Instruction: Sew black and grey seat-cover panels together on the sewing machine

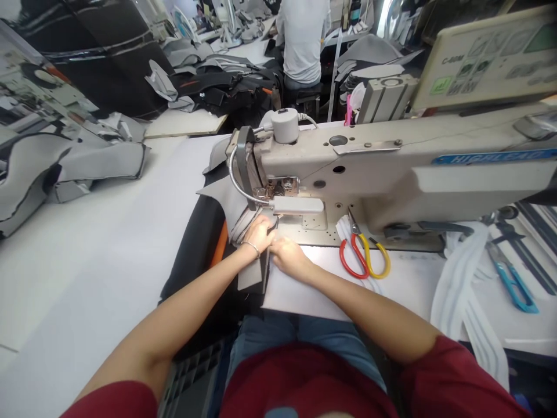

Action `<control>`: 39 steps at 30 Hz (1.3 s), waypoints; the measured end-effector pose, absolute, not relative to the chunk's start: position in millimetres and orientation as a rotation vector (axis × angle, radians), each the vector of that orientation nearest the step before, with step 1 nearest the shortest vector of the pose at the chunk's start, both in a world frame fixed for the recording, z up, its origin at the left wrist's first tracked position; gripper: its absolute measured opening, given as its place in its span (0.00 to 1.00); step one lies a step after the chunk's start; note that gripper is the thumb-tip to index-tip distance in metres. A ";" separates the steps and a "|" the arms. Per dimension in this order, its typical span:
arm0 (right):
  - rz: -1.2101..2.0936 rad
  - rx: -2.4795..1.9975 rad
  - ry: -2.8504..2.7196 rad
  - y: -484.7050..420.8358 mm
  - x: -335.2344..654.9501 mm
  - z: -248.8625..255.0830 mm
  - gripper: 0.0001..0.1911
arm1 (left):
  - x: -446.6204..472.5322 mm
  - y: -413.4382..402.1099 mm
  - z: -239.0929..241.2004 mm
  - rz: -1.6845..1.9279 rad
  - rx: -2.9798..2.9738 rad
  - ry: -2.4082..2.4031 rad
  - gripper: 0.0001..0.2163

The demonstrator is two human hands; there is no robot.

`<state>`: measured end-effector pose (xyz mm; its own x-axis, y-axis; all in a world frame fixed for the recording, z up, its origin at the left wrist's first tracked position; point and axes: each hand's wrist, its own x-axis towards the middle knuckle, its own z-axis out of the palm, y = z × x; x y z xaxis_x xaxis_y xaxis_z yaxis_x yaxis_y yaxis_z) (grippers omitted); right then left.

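- Grey upholstery panel (251,273): on the worktop (104,255), layered edge just before the sewing machine (348,174).
- Left hand (259,235): grasping the layers together.
- Right hand (289,256): pressing the panel edge; grip unclear.

At the front of the sewing machine (348,174), the lamp (298,204) hides the needle area, and the left hand (259,235) and right hand (289,257) cover part of the grey fabric (250,276), so any seam there cannot be seen. The machine's right end runs off the frame. Behind the machine, the top edge cuts off the seated person (302,40). The panel (483,58) has labels too blurred to read.
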<state>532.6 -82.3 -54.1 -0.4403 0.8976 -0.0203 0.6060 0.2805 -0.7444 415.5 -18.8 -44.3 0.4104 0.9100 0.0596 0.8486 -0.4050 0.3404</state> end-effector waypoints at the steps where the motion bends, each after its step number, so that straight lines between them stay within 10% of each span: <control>1: 1.235 -1.400 -1.952 -87.7 529.1 -48.9 0.07 | 413.9 -21.5 -40.6 0.285 2.426 1.538 0.06; 7: 2.112 -1.363 -0.919 -131.8 501.0 -41.0 0.07 | 391.4 -59.7 -18.0 -0.118 2.804 1.534 0.15; 26: 1.993 -1.265 -1.087 -144.0 497.8 -42.3 0.06 | 396.1 -83.8 -34.7 0.225 2.399 1.487 0.02; 39: -0.052 -1.117 -2.564 -135.3 534.4 -67.2 0.16 | 391.9 -87.5 -38.9 0.424 2.374 1.516 0.04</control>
<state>534.4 -135.3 -67.2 -0.6317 0.7041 0.3244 0.7167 0.6899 -0.1018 391.9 -87.5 -38.9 0.4022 0.9112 0.0894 0.8252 -0.4031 0.3957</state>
